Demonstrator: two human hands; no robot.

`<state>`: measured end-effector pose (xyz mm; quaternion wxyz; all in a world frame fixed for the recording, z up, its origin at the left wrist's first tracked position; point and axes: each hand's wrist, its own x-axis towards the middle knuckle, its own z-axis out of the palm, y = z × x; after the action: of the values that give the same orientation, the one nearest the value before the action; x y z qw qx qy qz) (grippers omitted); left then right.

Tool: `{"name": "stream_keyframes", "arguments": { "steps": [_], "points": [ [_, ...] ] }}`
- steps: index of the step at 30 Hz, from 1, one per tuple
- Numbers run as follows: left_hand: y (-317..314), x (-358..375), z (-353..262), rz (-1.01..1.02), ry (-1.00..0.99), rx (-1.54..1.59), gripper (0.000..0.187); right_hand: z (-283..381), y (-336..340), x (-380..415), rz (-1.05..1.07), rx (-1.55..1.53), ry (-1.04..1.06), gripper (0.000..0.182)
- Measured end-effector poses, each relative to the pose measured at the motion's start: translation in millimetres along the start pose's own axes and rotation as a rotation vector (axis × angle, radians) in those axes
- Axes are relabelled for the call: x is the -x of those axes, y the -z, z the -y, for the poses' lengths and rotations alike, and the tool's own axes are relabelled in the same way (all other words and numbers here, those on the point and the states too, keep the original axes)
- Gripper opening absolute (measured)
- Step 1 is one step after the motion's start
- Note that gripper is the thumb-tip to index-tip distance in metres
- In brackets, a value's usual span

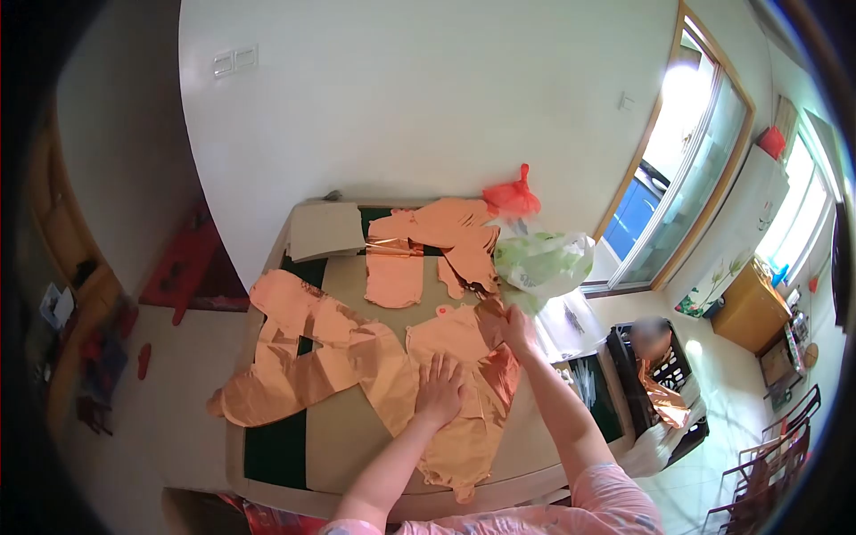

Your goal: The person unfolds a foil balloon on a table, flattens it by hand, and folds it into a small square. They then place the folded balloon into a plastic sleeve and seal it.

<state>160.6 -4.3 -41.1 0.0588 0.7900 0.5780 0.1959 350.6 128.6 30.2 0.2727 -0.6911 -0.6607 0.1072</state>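
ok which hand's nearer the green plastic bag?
Right. The right hand is lifting a corner of the rose-gold foil sheet just below the green plastic bag. The left hand lies flat on the sheet, farther down and left of the bag.

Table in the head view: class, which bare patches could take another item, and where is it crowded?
Free: the near-left corner of the tan-and-green table, below the long copper foil sheet. Crowded: the middle, where the left hand presses and the right hand lifts a shiny copper foil piece, and the far edge.
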Motion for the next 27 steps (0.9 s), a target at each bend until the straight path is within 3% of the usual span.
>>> {"name": "stream_keyframes", "arguments": {
  "steps": [4, 6, 8, 12, 15, 17, 20, 23, 26, 27],
  "points": [
    [5, 0, -3, -0.002, -0.008, -0.019, 0.056, 68, -4, 11, -0.021, -0.077, 0.207, 0.025],
    [7, -1, -3, 0.009, -0.003, -0.037, 0.056, 109, -11, 31, 0.117, 0.042, 0.260, 0.023],
    [8, -2, -4, 0.046, 0.017, -0.070, 0.054, 116, -51, 42, 0.181, -0.104, 0.300, 0.033],
    [7, -1, -4, 0.131, 0.056, -0.067, 0.054, 132, -43, 70, 0.342, -0.081, 0.428, 0.036],
    [9, -2, -3, 0.073, 0.037, 0.048, 0.054, 59, -64, 38, 0.111, -0.305, 0.286, 0.037],
    [9, 1, -4, 0.067, 0.028, 0.007, 0.054, 18, -55, 18, -0.023, -0.169, 0.129, 0.039],
    [11, -1, -4, 0.056, 0.015, -0.034, 0.054, -23, -57, 5, -0.127, 0.078, 0.079, 0.037],
    [5, -1, -4, 0.048, 0.023, -0.012, 0.054, -26, -59, 2, 0.095, 0.051, 0.011, 0.034],
    [3, 0, -2, 0.034, 0.023, -0.002, 0.054, -30, -65, -7, 0.167, 0.051, -0.027, 0.031],
    [4, -1, -2, 0.029, 0.020, -0.001, 0.055, -31, -67, -6, 0.091, 0.020, -0.020, 0.030]
  ]
}}
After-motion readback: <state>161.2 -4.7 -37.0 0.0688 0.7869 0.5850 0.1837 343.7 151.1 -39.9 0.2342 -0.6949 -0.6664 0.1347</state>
